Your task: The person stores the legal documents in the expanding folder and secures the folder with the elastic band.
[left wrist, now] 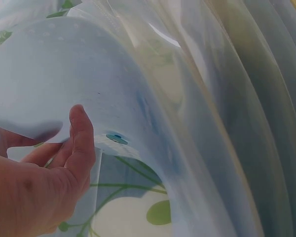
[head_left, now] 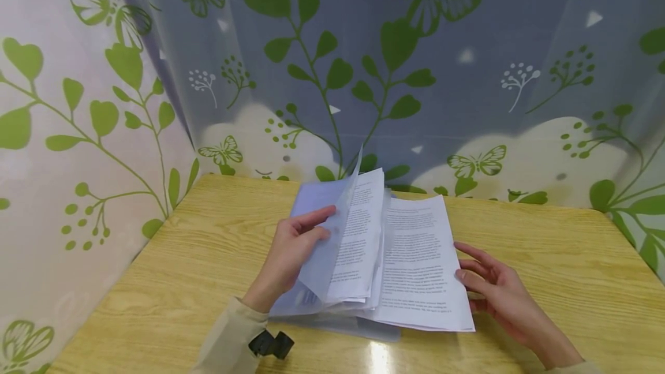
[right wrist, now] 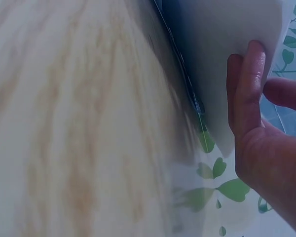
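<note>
A translucent blue folder (head_left: 318, 192) with clear plastic pockets lies opened on the table, several pages fanned in its middle. My left hand (head_left: 291, 253) holds a raised clear plastic sheet (head_left: 324, 264) near its left edge, thumb and index finger pointing right. In the left wrist view the bluish sheet (left wrist: 118, 74) bends over the fingertips. Printed paper (head_left: 363, 235) stands tilted behind that sheet. On the right lies more printed paper (head_left: 415, 264); my right hand (head_left: 501, 296) pinches its right edge. In the right wrist view, fingers (right wrist: 249, 89) lie along the paper's back, thumb opposite.
The wood-grain table (head_left: 208, 235) extends around the folder. A patterned curtain (head_left: 457, 91) with leaves and butterflies hangs behind the table and along its left side. A black strap (head_left: 271, 344) sits by the left sleeve (head_left: 231, 333).
</note>
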The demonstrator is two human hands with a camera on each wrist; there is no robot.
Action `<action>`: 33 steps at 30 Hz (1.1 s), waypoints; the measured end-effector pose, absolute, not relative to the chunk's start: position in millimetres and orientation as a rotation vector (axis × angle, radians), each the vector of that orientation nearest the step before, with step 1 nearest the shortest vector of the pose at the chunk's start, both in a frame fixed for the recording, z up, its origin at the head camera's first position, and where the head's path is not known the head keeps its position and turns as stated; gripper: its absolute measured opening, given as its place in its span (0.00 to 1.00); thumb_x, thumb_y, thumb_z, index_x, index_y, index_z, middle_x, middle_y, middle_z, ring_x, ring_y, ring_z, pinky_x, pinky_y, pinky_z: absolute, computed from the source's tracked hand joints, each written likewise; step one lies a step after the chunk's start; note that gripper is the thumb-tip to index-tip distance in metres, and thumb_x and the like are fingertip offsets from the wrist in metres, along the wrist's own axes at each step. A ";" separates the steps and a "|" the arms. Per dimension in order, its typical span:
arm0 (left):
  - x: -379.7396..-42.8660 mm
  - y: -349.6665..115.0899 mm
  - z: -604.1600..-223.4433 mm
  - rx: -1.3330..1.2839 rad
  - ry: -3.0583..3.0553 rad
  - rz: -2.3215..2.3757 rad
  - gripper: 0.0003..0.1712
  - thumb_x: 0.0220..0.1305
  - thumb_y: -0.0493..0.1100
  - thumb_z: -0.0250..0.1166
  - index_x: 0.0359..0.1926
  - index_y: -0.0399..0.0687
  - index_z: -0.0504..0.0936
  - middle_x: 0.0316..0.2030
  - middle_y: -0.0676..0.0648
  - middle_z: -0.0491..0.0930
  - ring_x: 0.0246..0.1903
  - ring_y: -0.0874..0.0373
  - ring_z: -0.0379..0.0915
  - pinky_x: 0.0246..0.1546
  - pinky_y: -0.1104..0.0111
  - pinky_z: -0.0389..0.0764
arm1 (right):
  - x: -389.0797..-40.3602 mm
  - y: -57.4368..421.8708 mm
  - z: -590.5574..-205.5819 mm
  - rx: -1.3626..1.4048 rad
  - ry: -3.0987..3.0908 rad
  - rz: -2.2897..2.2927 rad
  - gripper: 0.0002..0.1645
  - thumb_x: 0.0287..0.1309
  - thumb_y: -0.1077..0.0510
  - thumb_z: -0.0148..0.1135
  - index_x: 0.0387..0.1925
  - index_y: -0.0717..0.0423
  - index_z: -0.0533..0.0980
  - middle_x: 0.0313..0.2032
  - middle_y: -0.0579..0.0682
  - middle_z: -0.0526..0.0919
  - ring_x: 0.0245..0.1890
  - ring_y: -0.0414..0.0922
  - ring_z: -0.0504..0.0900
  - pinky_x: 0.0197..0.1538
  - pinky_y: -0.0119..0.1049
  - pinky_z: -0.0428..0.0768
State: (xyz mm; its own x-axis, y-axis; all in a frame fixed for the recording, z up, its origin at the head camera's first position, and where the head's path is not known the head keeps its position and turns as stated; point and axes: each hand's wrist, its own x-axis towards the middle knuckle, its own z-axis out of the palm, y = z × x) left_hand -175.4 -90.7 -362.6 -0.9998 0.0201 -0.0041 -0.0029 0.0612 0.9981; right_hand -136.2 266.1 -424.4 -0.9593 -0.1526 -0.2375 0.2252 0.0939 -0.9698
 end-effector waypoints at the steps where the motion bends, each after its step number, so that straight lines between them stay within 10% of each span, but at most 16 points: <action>1: -175.4 -90.6 -362.6 0.017 2.277 2.139 0.24 0.61 0.30 0.61 0.58 0.44 0.86 0.59 0.46 0.85 0.68 0.53 0.69 0.54 0.74 0.73 | -136.2 265.9 -424.3 0.068 2.098 -1.943 0.41 0.73 0.55 0.58 0.80 0.48 0.53 0.50 0.34 0.83 0.43 0.42 0.87 0.40 0.41 0.87; 33: -175.4 -90.5 -363.8 0.039 2.287 2.131 0.24 0.61 0.30 0.61 0.58 0.44 0.86 0.59 0.46 0.84 0.67 0.53 0.69 0.54 0.74 0.73 | -141.1 258.2 -419.8 -0.011 2.116 -1.952 0.41 0.72 0.56 0.59 0.80 0.46 0.54 0.51 0.33 0.83 0.43 0.40 0.86 0.40 0.40 0.86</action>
